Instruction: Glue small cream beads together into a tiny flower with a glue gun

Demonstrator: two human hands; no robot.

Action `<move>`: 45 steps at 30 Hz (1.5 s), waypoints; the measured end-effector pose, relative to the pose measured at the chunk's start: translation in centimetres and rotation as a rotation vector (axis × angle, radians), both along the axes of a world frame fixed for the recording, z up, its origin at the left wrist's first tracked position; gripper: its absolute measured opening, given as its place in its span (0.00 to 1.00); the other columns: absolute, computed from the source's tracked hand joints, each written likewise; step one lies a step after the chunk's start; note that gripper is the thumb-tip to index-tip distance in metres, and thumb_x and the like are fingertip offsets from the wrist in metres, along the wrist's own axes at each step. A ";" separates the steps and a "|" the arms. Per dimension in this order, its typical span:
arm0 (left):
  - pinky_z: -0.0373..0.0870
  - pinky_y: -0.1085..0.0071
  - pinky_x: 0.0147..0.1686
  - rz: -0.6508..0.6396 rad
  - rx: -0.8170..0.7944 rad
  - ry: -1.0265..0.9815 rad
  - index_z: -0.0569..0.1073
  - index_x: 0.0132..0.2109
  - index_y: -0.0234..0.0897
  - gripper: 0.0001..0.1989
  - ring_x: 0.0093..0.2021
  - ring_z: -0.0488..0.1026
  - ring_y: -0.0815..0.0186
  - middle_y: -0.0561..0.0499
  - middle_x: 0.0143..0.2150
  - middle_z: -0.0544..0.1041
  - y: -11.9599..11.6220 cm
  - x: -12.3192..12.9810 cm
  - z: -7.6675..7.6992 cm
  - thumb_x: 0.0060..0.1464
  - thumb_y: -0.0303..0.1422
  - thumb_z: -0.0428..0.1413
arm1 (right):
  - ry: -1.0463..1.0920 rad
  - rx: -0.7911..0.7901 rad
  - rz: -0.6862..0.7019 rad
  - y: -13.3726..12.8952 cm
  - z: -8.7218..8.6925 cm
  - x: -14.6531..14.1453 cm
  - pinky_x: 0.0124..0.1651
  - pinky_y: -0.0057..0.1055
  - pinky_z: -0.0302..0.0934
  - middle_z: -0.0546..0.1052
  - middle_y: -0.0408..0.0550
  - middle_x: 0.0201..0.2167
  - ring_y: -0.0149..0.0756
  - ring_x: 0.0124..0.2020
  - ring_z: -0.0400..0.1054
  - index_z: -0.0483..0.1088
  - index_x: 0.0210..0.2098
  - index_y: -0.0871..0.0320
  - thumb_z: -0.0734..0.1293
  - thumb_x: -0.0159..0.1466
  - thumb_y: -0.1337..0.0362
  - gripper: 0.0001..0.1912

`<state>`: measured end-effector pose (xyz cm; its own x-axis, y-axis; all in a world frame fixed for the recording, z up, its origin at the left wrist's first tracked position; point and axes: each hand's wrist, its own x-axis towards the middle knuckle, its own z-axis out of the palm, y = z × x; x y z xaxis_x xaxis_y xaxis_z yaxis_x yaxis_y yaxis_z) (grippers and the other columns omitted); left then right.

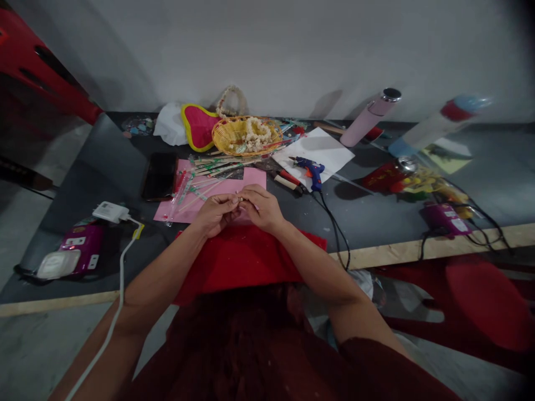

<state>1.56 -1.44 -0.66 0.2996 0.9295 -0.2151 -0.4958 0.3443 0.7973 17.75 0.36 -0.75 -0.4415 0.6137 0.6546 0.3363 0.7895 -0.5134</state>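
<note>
My left hand (216, 214) and my right hand (264, 208) meet over the near edge of the pink paper (256, 177). Thumbs and fingers of both are pinched together around a tiny pale piece (241, 199), too small to name. Below them a red cloth (238, 262) covers the table edge in front of me. Just beyond the hands, thin sticks (221, 164) with green markings lie on and behind the pink paper, with a clear plastic packet (178, 196) at their left.
A blue glue gun (312, 171) rests on white paper (330, 147), its cord trailing to the table edge. Behind stands a yellow basket (228, 136) with strung pale pieces. A phone (160, 175), a purple power strip (83, 248), a pink flask (368, 120) and a red can (387, 174) surround the work.
</note>
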 end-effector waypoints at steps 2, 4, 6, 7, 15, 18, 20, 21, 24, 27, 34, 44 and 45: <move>0.64 0.77 0.26 0.002 0.000 0.007 0.75 0.28 0.29 0.10 0.24 0.66 0.75 0.53 0.23 0.70 0.0 0.0 0.1 0.39 0.31 0.66 | -0.005 -0.016 0.002 0.0 0.0 0.0 0.48 0.36 0.67 0.73 0.52 0.41 0.35 0.45 0.67 0.68 0.43 0.57 0.58 0.65 0.65 0.10; 0.64 0.77 0.25 0.006 -0.004 0.014 0.75 0.28 0.29 0.10 0.23 0.66 0.75 0.53 0.22 0.69 0.0 0.0 0.2 0.40 0.32 0.66 | -0.004 -0.029 0.001 0.1 -0.1 0.0 0.48 0.36 0.66 0.73 0.52 0.40 0.35 0.44 0.67 0.68 0.43 0.57 0.58 0.65 0.65 0.10; 0.63 0.77 0.25 0.016 -0.009 0.019 0.75 0.29 0.29 0.10 0.23 0.66 0.75 0.53 0.21 0.69 0.0 0.0 0.3 0.40 0.32 0.65 | -0.003 -0.046 0.003 0.1 -0.1 0.0 0.48 0.37 0.66 0.72 0.52 0.40 0.35 0.45 0.67 0.68 0.44 0.57 0.58 0.66 0.64 0.11; 0.64 0.77 0.25 0.019 -0.011 0.018 0.75 0.29 0.29 0.11 0.23 0.66 0.75 0.53 0.21 0.70 0.0 0.0 0.4 0.41 0.32 0.65 | -0.005 -0.056 0.011 0.1 -0.1 0.0 0.48 0.36 0.66 0.72 0.52 0.41 0.35 0.45 0.67 0.68 0.45 0.56 0.58 0.66 0.63 0.11; 0.64 0.76 0.25 0.010 -0.030 -0.019 0.76 0.30 0.28 0.11 0.23 0.64 0.76 0.52 0.23 0.69 -0.3 0.2 1.2 0.40 0.32 0.66 | 0.077 -0.142 0.015 0.0 0.1 0.3 0.39 0.32 0.68 0.72 0.50 0.40 0.32 0.38 0.68 0.65 0.50 0.55 0.61 0.64 0.62 0.15; 0.64 0.76 0.25 0.003 -0.031 -0.016 0.76 0.29 0.29 0.11 0.23 0.63 0.76 0.53 0.21 0.67 -0.3 0.1 1.3 0.39 0.32 0.66 | 0.100 -0.127 0.023 0.0 0.2 0.5 0.40 0.31 0.68 0.72 0.50 0.40 0.33 0.41 0.68 0.68 0.45 0.55 0.61 0.64 0.63 0.11; 0.63 0.77 0.25 -0.005 -0.019 -0.007 0.75 0.28 0.29 0.10 0.23 0.63 0.76 0.54 0.20 0.65 -0.2 0.0 1.1 0.40 0.32 0.66 | 0.099 -0.114 0.035 0.1 0.2 0.6 0.43 0.33 0.68 0.73 0.50 0.40 0.33 0.43 0.68 0.69 0.44 0.55 0.62 0.64 0.64 0.10; 0.63 0.77 0.25 -0.006 -0.011 0.002 0.75 0.28 0.29 0.11 0.23 0.63 0.76 0.54 0.20 0.65 -0.2 0.0 1.1 0.40 0.33 0.66 | 0.102 -0.111 0.040 0.1 0.2 0.6 0.44 0.34 0.68 0.73 0.50 0.39 0.33 0.43 0.69 0.70 0.44 0.54 0.62 0.64 0.64 0.10; 0.62 0.77 0.25 0.000 0.008 0.051 0.76 0.29 0.30 0.11 0.23 0.63 0.76 0.54 0.21 0.68 -0.1 -0.2 0.7 0.39 0.34 0.66 | 0.122 -0.110 0.051 0.1 0.3 0.4 0.44 0.34 0.68 0.74 0.49 0.38 0.33 0.41 0.69 0.70 0.43 0.55 0.62 0.64 0.65 0.09; 0.60 0.76 0.24 0.001 0.029 0.096 0.76 0.29 0.31 0.11 0.22 0.64 0.75 0.54 0.20 0.67 -0.2 -0.3 0.5 0.41 0.36 0.65 | 0.131 -0.102 0.049 0.0 0.3 0.2 0.44 0.33 0.67 0.74 0.49 0.37 0.33 0.41 0.69 0.71 0.41 0.56 0.62 0.63 0.65 0.09; 0.60 0.77 0.25 -0.005 0.034 0.036 0.74 0.27 0.31 0.11 0.22 0.64 0.75 0.55 0.20 0.67 -0.2 -0.1 0.4 0.43 0.36 0.64 | 0.089 -0.147 0.063 -0.1 0.5 0.2 0.43 0.34 0.67 0.73 0.51 0.39 0.34 0.41 0.69 0.69 0.45 0.57 0.61 0.64 0.64 0.11; 0.57 0.77 0.22 0.017 0.056 0.170 0.75 0.30 0.31 0.13 0.20 0.63 0.76 0.54 0.20 0.69 -0.2 -0.3 0.7 0.42 0.38 0.64 | 0.036 -0.045 0.038 0.1 0.2 0.2 0.46 0.34 0.67 0.73 0.51 0.39 0.34 0.43 0.68 0.70 0.46 0.57 0.62 0.63 0.68 0.12; 0.56 0.77 0.21 0.033 0.052 0.198 0.75 0.30 0.31 0.13 0.19 0.63 0.76 0.54 0.19 0.68 -0.2 -0.3 0.7 0.42 0.39 0.64 | 0.022 -0.038 0.025 0.1 0.1 0.2 0.46 0.34 0.67 0.73 0.51 0.39 0.33 0.42 0.68 0.70 0.45 0.57 0.61 0.63 0.68 0.12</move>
